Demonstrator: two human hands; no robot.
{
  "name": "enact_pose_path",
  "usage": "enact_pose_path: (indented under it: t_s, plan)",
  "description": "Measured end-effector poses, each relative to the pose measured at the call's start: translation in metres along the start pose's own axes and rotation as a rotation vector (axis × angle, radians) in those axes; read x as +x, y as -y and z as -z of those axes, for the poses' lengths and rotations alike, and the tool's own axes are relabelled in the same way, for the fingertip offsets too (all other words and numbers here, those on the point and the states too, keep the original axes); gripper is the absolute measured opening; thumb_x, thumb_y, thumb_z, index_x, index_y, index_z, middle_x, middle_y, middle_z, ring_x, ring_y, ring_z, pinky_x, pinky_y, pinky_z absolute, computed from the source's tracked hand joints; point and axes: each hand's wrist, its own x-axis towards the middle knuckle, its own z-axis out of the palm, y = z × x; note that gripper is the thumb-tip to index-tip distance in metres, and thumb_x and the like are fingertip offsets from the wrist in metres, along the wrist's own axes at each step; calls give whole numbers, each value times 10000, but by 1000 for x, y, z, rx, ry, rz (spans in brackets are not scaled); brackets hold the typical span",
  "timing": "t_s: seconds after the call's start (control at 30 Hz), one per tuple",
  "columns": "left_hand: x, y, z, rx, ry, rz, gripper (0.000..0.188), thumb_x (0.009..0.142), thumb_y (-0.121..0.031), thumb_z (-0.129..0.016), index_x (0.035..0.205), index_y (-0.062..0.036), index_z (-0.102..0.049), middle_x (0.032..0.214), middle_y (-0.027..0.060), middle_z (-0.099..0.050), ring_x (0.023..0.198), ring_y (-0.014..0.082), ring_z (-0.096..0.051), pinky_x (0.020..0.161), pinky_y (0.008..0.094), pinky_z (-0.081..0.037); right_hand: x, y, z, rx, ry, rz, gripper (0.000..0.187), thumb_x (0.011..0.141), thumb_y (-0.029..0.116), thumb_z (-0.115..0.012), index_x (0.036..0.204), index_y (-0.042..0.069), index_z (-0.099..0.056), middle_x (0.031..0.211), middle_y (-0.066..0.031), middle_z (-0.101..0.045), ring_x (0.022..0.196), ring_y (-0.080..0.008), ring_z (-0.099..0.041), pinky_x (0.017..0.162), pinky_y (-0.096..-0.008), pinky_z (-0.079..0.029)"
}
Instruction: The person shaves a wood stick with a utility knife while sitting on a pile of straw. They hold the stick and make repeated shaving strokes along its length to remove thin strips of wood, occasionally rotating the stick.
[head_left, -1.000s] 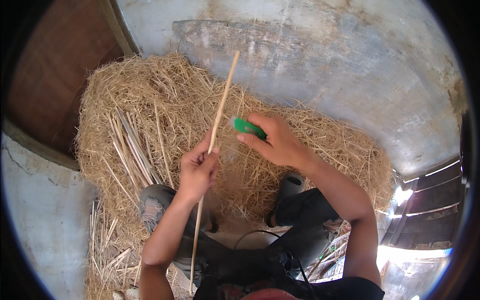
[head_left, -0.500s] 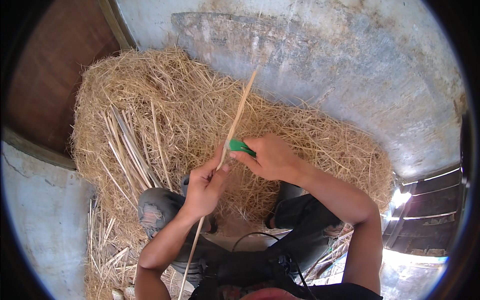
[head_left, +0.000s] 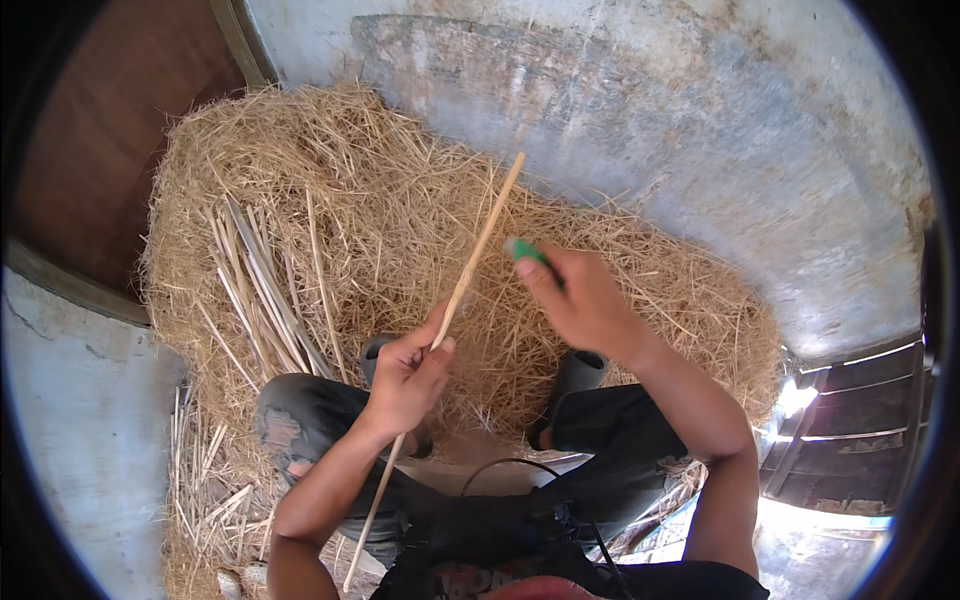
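Observation:
A long, thin, pale wooden stick [head_left: 482,246] runs slantwise from in front of my lap up past my knees. My left hand [head_left: 408,378] is closed around its middle, thumb along the top. In my right hand [head_left: 590,308] sits a small green-handled tool [head_left: 530,256], its tip blurred and its exact kind unclear. The tool is off to the right of the stick's upper part, apart from it.
Fibrous shavings [head_left: 400,200] are heaped in front of me against a weathered grey wall [head_left: 650,110]. A bundle of split sticks [head_left: 265,295] lies on the heap at left. A brown panel [head_left: 120,150] stands far left; dark slats [head_left: 845,430] are at right.
My right hand has moved the tool off the stick, up and to the right. The stick's far end has shifted slightly right and down; my left hand keeps its grip.

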Motion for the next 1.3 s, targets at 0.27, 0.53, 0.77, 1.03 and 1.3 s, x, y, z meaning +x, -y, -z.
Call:
enact_pose_path:
  t_s: [0.27,0.53,0.77,1.03,1.3]
  plan:
    - [0,-20,-15,-47,41,4,540,1096,-79,-482,1618,-113,-346,566,-58,-396,413,38,-331,403,224,-295,-12,19,-31,-34,156,109,570,1039,504,-555,790,2,-664,584,-197,-601,544,-406,-631,525,-474,-495]
    - [-2,-20,-6,-108,50,149,529,1092,-97,-493,1607,-144,-381,581,-64,-362,419,44,-338,388,233,-273,-9,6,-38,-254,178,125,510,1027,494,-574,858,33,-711,597,-189,-616,573,-420,-642,541,-490,-507]
    - [-29,-14,-2,-87,167,153,520,1086,-88,-511,1593,-112,-402,574,-49,-396,411,46,-353,387,241,-289,24,-65,74,-206,-362,-403,654,1087,564,-402,1261,-3,-677,880,-219,-688,811,-273,-677,799,-431,-549]
    - [-20,-24,3,-99,89,44,529,1081,-66,-502,1596,-83,-382,530,-57,-389,406,42,-346,394,241,-283,-8,11,15,-31,-202,-9,568,1066,494,-531,942,-38,-686,584,-133,-556,532,-209,-558,527,-419,-433]
    - [-12,-20,-9,47,62,-60,547,1079,-75,-512,1606,-86,-367,558,-56,-372,413,55,-323,400,249,-266,-21,20,-35,-104,54,189,476,1047,434,-571,916,-6,-695,542,-157,-559,492,-347,-598,507,-488,-457]
